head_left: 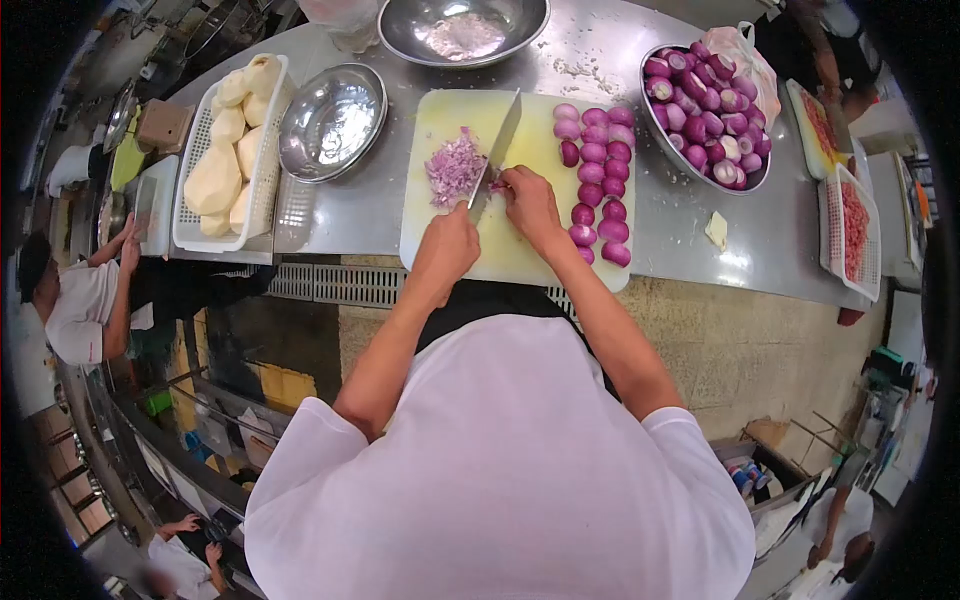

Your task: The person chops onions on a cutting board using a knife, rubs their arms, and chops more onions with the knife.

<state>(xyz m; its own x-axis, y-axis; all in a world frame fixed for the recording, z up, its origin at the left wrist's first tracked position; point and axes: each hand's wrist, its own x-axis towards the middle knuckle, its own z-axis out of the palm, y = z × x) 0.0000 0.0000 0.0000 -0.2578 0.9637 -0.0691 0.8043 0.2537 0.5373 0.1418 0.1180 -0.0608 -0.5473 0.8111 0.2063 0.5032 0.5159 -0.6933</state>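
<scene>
On the white cutting board (pixel 425 125) my left hand (pixel 447 250) grips the handle of a kitchen knife (pixel 503 135), its blade pointing away from me. Right of the blade, the bent fingers of my right hand (pixel 530 205) press on a small piece of red onion (pixel 495 185), mostly hidden by the fingers. A pile of chopped red onion (pixel 455 168) lies left of the knife. Along the board's right side stand rows of peeled red onions (pixel 592 152), several in all.
An empty metal bowl (pixel 333 125) and a white basket (pixel 262 190) of pale peeled vegetables (pixel 215 180) stand left. Another metal bowl (pixel 462 40) is behind the board. Right are a bowl of red onions (pixel 712 115), a pale scrap (pixel 716 231) and a basket of red pieces (pixel 853 235). Other people work around.
</scene>
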